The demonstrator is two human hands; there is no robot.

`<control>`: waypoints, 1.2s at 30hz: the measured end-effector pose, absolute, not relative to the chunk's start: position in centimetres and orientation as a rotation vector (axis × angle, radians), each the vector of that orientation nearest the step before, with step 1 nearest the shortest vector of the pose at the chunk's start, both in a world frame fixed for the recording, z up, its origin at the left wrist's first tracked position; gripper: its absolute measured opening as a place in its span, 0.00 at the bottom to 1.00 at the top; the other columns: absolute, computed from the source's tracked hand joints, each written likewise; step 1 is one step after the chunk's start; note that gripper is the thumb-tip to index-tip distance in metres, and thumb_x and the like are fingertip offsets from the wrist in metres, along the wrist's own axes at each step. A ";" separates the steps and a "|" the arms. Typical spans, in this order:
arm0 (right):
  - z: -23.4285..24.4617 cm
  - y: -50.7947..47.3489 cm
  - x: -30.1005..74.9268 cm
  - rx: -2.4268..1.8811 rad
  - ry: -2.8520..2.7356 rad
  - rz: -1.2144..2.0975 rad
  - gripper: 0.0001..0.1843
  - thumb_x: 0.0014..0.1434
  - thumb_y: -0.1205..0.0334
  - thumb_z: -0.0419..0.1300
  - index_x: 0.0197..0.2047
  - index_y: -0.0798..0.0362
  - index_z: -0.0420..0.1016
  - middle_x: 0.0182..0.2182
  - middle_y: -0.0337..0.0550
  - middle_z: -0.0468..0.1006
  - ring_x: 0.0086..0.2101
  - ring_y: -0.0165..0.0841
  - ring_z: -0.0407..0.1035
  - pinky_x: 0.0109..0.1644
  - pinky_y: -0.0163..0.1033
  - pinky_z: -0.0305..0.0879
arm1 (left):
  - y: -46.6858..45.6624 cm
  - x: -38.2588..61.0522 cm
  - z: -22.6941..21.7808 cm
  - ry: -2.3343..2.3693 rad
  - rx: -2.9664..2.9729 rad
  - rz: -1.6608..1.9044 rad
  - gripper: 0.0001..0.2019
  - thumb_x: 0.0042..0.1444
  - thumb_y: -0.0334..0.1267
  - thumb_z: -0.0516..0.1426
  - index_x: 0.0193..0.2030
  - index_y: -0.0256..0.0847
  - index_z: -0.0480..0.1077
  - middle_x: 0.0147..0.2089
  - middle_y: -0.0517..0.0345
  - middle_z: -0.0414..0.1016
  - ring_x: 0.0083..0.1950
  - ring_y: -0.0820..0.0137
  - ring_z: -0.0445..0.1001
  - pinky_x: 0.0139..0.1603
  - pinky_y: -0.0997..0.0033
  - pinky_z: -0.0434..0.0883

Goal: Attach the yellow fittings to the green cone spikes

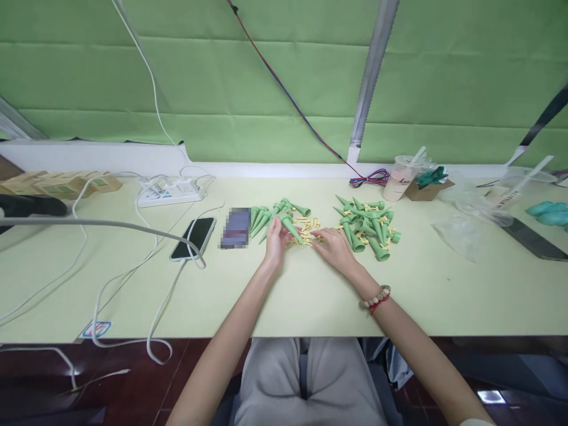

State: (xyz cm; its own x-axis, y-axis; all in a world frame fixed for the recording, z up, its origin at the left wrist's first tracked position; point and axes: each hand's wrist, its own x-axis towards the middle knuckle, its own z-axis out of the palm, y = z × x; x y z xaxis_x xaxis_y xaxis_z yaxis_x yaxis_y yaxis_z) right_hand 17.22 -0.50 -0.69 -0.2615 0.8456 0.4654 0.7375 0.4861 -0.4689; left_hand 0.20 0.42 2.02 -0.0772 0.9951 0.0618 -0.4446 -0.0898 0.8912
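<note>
My left hand [276, 241] is closed around a green cone-shaped watering spike [291, 228], its point tilted down to the right. My right hand [332, 245] reaches in from the other side, its fingertips pinched on a small yellow plastic valve [316, 239]. Between and behind the hands lie loose yellow valves [309, 223]. Several green spikes [261, 218] lie behind and left of my left hand. To the right of my right hand is a heap of green spikes [364, 222], many with yellow valves on them.
A phone [236, 228] and a second phone with a cable [194, 239] lie on the left, near a power strip [171, 192] and loose white cables. At the back right stand a drink cup [398, 178] and a small cardboard box [426, 189]. A dark phone [535, 238] lies farther right.
</note>
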 end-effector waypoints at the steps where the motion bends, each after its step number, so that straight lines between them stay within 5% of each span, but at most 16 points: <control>1: -0.7 -0.5 17.3 -1.345 -2.050 0.184 0.12 0.59 0.65 0.58 0.47 0.52 0.75 0.42 0.47 0.79 0.43 0.40 0.71 0.50 0.46 0.59 | 0.4 0.2 2.0 0.851 0.907 1.536 0.21 0.59 0.51 0.53 0.53 0.41 0.66 0.35 0.54 0.77 0.35 0.67 0.78 0.37 0.69 0.73; 9: -1.2 0.0 18.3 -1.538 -1.999 0.251 0.10 0.57 0.65 0.59 0.43 0.53 0.77 0.39 0.47 0.78 0.40 0.37 0.70 0.42 0.40 0.62 | 0.2 0.0 2.6 0.784 0.959 1.559 0.26 0.58 0.51 0.54 0.60 0.43 0.63 0.44 0.48 0.79 0.50 0.62 0.76 0.48 0.65 0.71; 14: -1.1 0.0 18.0 -1.574 -1.928 0.319 0.08 0.59 0.67 0.56 0.37 0.52 0.77 0.35 0.44 0.79 0.37 0.35 0.71 0.39 0.39 0.62 | 0.0 0.4 2.6 0.748 0.911 1.491 0.29 0.55 0.46 0.59 0.63 0.45 0.60 0.43 0.49 0.80 0.48 0.64 0.77 0.50 0.66 0.70; 19: -0.9 -0.1 18.1 -1.591 -1.945 0.330 0.08 0.59 0.61 0.59 0.39 0.54 0.78 0.38 0.47 0.79 0.40 0.37 0.71 0.42 0.40 0.62 | 0.0 0.5 2.6 0.728 0.818 1.419 0.24 0.52 0.45 0.62 0.56 0.42 0.68 0.42 0.51 0.79 0.46 0.68 0.76 0.48 0.69 0.71; 24: -1.2 0.0 18.2 -1.589 -1.955 0.331 0.08 0.53 0.60 0.64 0.36 0.54 0.78 0.37 0.47 0.79 0.42 0.40 0.71 0.43 0.42 0.64 | 0.1 0.4 2.7 0.733 0.775 1.395 0.17 0.48 0.45 0.65 0.43 0.39 0.73 0.39 0.56 0.77 0.39 0.74 0.75 0.41 0.74 0.72; 29: -1.3 0.3 18.1 -1.384 -1.640 0.545 0.08 0.51 0.58 0.64 0.32 0.54 0.77 0.30 0.45 0.80 0.30 0.35 0.73 0.36 0.42 0.69 | 0.3 0.3 2.3 0.785 0.785 1.379 0.18 0.44 0.47 0.66 0.35 0.38 0.69 0.33 0.58 0.75 0.32 0.75 0.74 0.33 0.75 0.73; 36: -0.1 0.0 17.5 -1.148 -1.382 0.728 0.17 0.53 0.49 0.61 0.37 0.54 0.79 0.34 0.47 0.82 0.32 0.34 0.74 0.36 0.38 0.71 | -0.1 0.9 2.1 0.801 0.948 1.254 0.24 0.46 0.57 0.61 0.41 0.41 0.65 0.23 0.65 0.66 0.17 0.81 0.59 0.16 0.80 0.56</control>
